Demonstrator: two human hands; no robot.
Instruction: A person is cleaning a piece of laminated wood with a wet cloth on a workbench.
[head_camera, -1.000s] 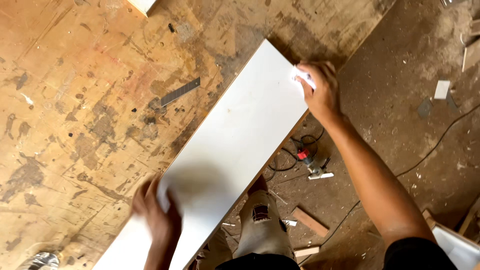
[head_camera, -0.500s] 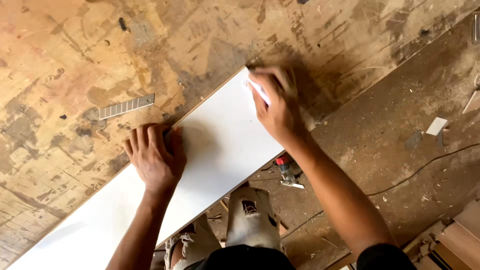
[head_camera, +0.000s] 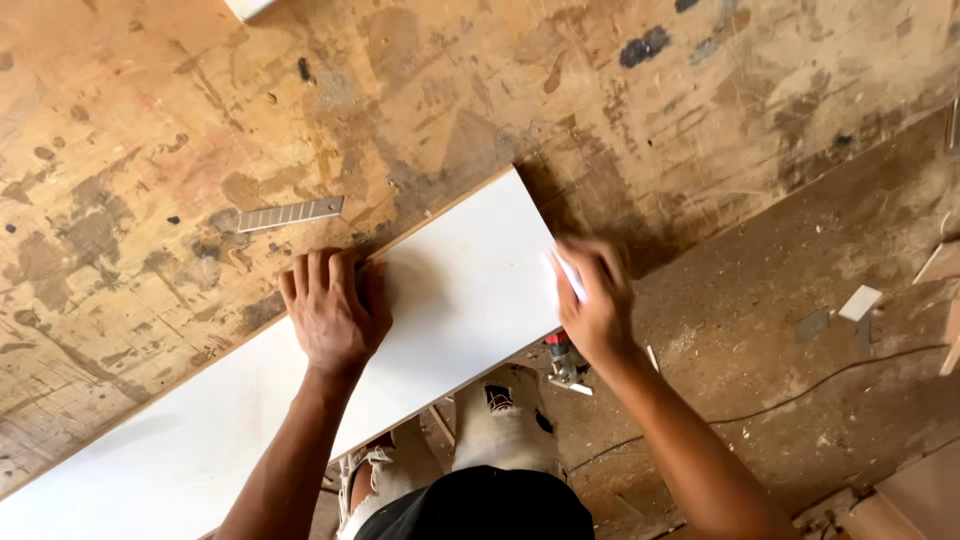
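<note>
Stained, scarred plywood makes up the surface (head_camera: 150, 120), with a dusty floor (head_camera: 800, 420) beyond its right edge. A pale block (head_camera: 245, 6) pokes in at the far edge, cut off by the frame.

Towards the left, a segmented grey blade strip (head_camera: 290, 213) lies loose on the plywood, just apart from the board (head_camera: 460, 290). That long white board runs diagonally from the near left corner towards the middle, its near side overhanging the surface's edge above the person's knees.

The left hand (head_camera: 332, 310) lies flat and spread on the board, fingertips at its far edge, pressing it down and gripping nothing. The right hand (head_camera: 597, 300) is at the board's right end, curled around a small white piece (head_camera: 567, 272); it is blurred, so what that piece is cannot be told.

With so much of the board hanging past the edge, it could tip or slide if the left hand lifts. The blade strip lies near the left fingers and could nick them.

Below the right hand a red-and-grey tool (head_camera: 566, 365) lies on the floor, with a thin cable (head_camera: 800, 392) and pale offcuts (head_camera: 860, 302) further right. No packages, labels or signs can be seen.
</note>
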